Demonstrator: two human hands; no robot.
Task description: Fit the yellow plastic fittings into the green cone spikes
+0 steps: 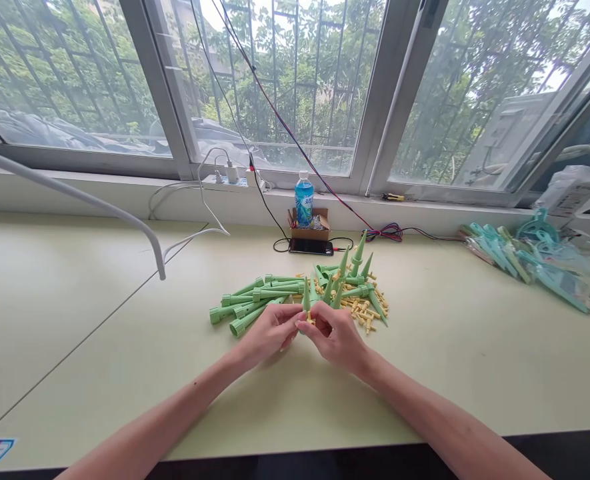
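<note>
Green cone (306, 293) firm in left hand (269, 331), yellow peg (310, 321) in right hand (341, 339) — tabletop (295, 410) room before near edge (295, 451)

Both forearms, bare, came in from the lower corners and slanted inward, the left arm (175, 403) rising to the right and the right arm (439, 408) rising to the left, so that they leaned toward each other. The wrists (242, 355) looked fairly straight, and the left hand (271, 329) and right hand (339, 335) met out in front, their fingertips close together. The left hand's upper fingers reached rightward above its more curled lower ones, while the right hand had its index finger (321, 308) bent and its thumb (307, 328) pointing left, in a pinch.
</note>
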